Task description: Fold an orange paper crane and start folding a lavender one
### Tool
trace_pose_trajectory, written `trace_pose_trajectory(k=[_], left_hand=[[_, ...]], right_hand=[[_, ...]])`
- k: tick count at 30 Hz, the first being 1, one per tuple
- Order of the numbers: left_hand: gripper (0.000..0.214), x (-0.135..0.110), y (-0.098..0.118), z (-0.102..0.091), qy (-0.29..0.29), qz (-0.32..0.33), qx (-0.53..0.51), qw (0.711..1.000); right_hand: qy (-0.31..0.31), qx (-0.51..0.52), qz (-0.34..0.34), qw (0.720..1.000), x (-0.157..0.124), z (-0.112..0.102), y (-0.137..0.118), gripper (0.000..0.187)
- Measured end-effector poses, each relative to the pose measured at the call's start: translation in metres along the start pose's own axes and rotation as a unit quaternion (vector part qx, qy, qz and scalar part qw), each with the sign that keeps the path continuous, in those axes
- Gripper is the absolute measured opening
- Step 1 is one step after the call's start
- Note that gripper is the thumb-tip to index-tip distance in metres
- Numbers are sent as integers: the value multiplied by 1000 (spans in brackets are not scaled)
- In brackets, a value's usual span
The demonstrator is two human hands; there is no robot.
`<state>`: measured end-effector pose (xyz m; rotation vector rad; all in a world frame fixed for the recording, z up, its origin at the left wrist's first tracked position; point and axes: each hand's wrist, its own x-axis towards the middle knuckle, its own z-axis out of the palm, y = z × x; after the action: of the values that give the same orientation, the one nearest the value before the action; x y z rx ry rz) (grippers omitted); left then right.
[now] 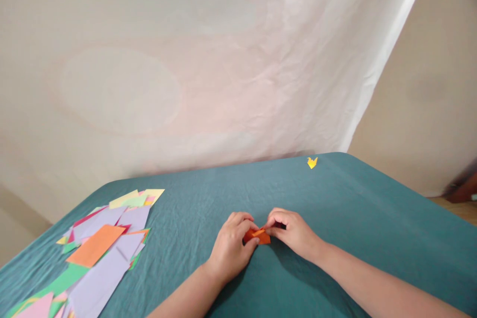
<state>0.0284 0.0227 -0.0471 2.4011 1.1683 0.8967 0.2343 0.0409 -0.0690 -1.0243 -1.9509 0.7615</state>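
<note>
A small piece of folded orange paper (264, 238) is held between my two hands, low over the front middle of the table. My left hand (234, 246) pinches its left side, thumb at the near edge and fingers over the top. With thumb and forefinger, my right hand (292, 231) grips its upper right edge. The paper shows several creased layers, and my left fingers hide part of it. Far off at the back edge lies a small yellow folded paper figure (312, 163) with pointed tips.
A loose pile of coloured paper sheets, with a lilac sheet (102, 278) and an orange sheet (97, 245) on top, spreads over the left side. Dark green cloth (208, 194) covers the table. Behind its back edge hangs a pale, wrinkled sheet (223, 84).
</note>
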Motion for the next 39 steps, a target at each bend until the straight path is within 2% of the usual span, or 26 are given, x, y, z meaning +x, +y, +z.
trace_pose_trajectory(k=[4, 11, 14, 18, 21, 24, 31, 39], left_hand=[[21, 0, 0, 0, -2, -2, 0, 1000], [23, 1, -5, -3, -15, -11, -33, 999], [35, 6, -14, -12, -24, -47, -80, 995], [21, 12, -30, -25, -68, -93, -135, 984], [22, 12, -35, -27, -84, -131, -162, 975], [25, 11, -33, -23, -95, -146, -176, 969], [18, 12, -22, -23, -95, -129, -157, 974], [16, 12, -19, -27, -124, -118, -183, 968]], right_hand=[[0, -27, -25, 999, 0, 0, -2, 13], [-18, -116, -123, 985, -2, 5, -9, 11], [-10, -134, -131, 982, -2, 6, -6, 10], [-2, -128, -140, 982, -1, 4, 0, 11], [-4, -126, -147, 981, -2, 4, -1, 11], [-9, -147, -159, 976, -2, 4, -6, 11], [-38, -238, -222, 945, -3, 4, -19, 17], [-48, -240, -229, 942, -3, 3, -18, 19]])
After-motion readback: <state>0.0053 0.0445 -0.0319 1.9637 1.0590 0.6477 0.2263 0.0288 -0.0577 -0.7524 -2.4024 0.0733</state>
